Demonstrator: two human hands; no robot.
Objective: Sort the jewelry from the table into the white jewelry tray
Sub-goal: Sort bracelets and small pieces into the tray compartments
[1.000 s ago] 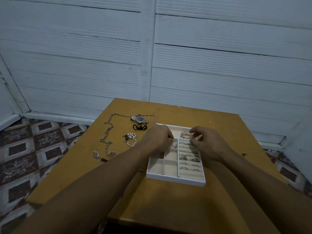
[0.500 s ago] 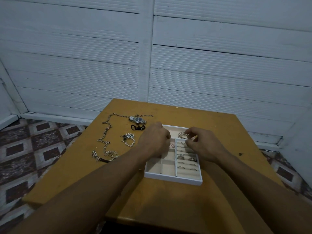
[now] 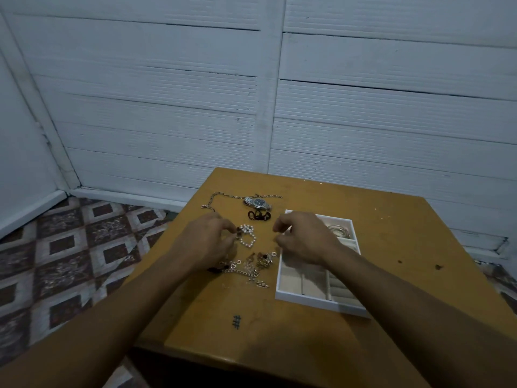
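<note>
jewelry is only partly sorted, by my reading. on my feed the left hand [image 3: 208,242] has thumb and fingertips closed in a pinch on the dark end of the pearl bracelet [image 3: 247,236], which seems to lie on the table [image 3: 405,233], not lifted. the right hand [image 3: 307,242] hangs over the left side of the white jewelry tray [image 3: 307,302] with fingers curled, and i cannot tell whether anything small sits between them. just in front of the pearls a heap of small chains and charms [image 3: 251,266] lies beside the tray's left wall. beyond the pearls are a black piece [image 3: 258,215], a watch [image 3: 257,203] and a long chain [image 3: 215,196], all on the wood. inside the tray i can make out bangles [image 3: 340,231] in the far compartment; the near left compartments look bare, and the forearm hides much of the right side. so i judge a small share is done, with the bracelet, heap, watch, chain and black piece all left. half a second ago both hands worked over the tray's far end. now the left has crossed out to the pearls, the right has drawn to the tray's left side, and the view has swung left, putting the tray right of centre. watch, chain and black piece lie as they did.
</note>
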